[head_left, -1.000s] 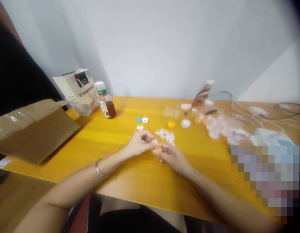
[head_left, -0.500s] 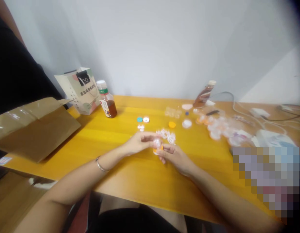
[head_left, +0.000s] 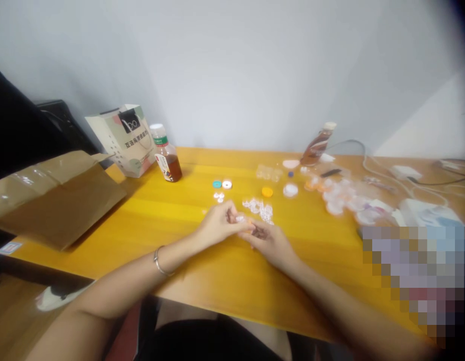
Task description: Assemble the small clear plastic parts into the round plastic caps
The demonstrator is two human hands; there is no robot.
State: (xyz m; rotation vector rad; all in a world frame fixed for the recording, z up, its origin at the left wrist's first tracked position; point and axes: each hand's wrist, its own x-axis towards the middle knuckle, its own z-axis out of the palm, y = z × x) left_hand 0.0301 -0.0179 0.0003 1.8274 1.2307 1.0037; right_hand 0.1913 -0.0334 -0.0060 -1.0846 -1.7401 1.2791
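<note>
My left hand (head_left: 220, 220) and my right hand (head_left: 273, 241) meet over the middle of the table. Their fingers are closed around a small white-and-orange piece (head_left: 240, 219), most of it covered by the fingers, so its kind cannot be made out. Just beyond the hands lies a cluster of small white pieces with dark marks (head_left: 260, 208). To the left of that sit a teal disc (head_left: 217, 184), a white disc (head_left: 226, 184) and several small white bits (head_left: 218, 197). An orange disc (head_left: 267, 192) and a white round lid (head_left: 290, 190) rest farther back.
Brown paper bag (head_left: 62, 200), printed paper bag (head_left: 129, 145) and a drink bottle (head_left: 167, 158) stand left. At right are a tilted bottle (head_left: 317, 145), clear and orange round containers (head_left: 339, 195) and cables (head_left: 367, 160). A person in black (head_left: 14, 115) is at far left.
My left fingers have folded farther over the white-and-orange piece, hiding more of it. The person in black at the left has shifted, and a shoe now shows below the table.
</note>
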